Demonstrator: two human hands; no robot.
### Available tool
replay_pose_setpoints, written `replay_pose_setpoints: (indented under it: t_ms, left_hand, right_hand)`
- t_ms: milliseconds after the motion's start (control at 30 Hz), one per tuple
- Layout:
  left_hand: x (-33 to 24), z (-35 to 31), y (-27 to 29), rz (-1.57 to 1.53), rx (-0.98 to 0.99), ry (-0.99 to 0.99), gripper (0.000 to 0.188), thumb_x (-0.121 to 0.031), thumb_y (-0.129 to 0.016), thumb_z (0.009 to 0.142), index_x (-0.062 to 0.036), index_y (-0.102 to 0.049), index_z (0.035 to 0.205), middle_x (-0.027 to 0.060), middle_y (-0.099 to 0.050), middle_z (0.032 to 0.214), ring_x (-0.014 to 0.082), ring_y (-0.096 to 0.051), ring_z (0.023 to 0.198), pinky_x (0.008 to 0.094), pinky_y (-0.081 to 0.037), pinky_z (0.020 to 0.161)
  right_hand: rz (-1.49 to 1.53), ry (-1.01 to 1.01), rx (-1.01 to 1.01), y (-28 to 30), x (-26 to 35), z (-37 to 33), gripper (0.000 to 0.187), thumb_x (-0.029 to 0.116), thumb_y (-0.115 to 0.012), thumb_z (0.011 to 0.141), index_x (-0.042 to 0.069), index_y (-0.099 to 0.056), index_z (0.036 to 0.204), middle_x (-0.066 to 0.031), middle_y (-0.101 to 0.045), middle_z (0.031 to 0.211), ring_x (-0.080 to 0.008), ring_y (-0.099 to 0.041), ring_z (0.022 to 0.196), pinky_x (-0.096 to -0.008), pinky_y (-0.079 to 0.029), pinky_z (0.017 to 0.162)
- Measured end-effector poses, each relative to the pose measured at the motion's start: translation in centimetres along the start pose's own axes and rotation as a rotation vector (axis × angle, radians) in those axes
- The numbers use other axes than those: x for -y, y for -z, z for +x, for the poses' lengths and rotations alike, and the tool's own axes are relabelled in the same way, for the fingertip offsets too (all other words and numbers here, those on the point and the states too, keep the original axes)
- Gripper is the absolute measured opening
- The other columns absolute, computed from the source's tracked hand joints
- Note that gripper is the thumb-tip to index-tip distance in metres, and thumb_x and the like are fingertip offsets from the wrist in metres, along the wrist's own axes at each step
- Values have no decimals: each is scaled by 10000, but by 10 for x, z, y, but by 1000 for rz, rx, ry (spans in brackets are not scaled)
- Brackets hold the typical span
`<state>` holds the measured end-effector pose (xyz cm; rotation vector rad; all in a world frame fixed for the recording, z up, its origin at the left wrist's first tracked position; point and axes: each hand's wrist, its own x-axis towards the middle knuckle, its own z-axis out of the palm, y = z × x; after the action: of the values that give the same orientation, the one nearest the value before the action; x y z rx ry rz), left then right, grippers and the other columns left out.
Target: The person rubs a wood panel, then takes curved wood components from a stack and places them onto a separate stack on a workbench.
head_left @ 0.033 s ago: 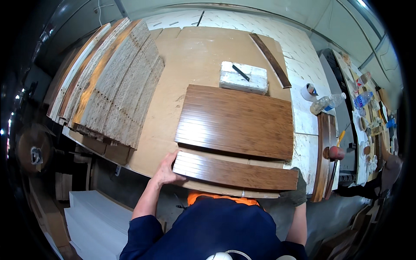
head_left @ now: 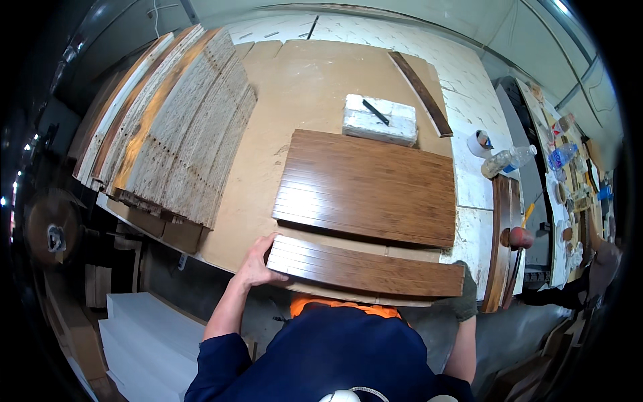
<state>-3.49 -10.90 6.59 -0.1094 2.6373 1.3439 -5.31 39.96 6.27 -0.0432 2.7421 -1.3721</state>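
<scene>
A narrow row of glossy brown wood planks (head_left: 365, 268) lies along the table's front edge, close to my body. My left hand (head_left: 256, 263) is bare and grips its left end, thumb on the near side and fingers at the far corner. At the other end, my right hand (head_left: 464, 293), in a dark green glove, wraps round the planks' end; its fingers are partly hidden. Just beyond, across a thin gap, sits a wider block of matching brown planks (head_left: 368, 187). Behind that block is a white wrapped block (head_left: 395, 127) with a small black tool (head_left: 376, 112) on top.
Rough-edged boards (head_left: 181, 127) stand stacked at the left. Cardboard (head_left: 258, 100) covers the table, with a dark strip (head_left: 422, 94) at the far right. Along the right are a white cup (head_left: 479, 143), plastic bottles (head_left: 509, 159), brown strips (head_left: 499, 241) and a red-headed mallet (head_left: 521, 237).
The whole view has shifted very slightly. Both hands keep their places on the row of planks.
</scene>
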Motion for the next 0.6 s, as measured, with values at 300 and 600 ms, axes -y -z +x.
replay_pose_setpoints:
  t_ms: [300, 600]
  left_hand:
    - [-15, -55, 39, -907, -85, -62, 959, -109, -840, 417, -5, -415, 1270, 74, -492, 1190, 211, -460, 1157, 333, -332, 1020]
    - [-7, -180, 19, -1081, -347, 85, 879, -121, -769, 516, -38, -388, 1304, 66, -492, 1216, 193, -434, 1190, 334, -295, 1051]
  right_hand:
    - [304, 10, -121, 3, 51, -38, 929, 439, -895, 458, -33, -538, 1173, -65, -610, 1019, -158, -573, 954, -315, -473, 850]
    - [445, 94, 200, -19, 69, -5, 983, 496, -892, 419, -45, -549, 1165, -67, -615, 1018, -158, -579, 947, -317, -476, 843]
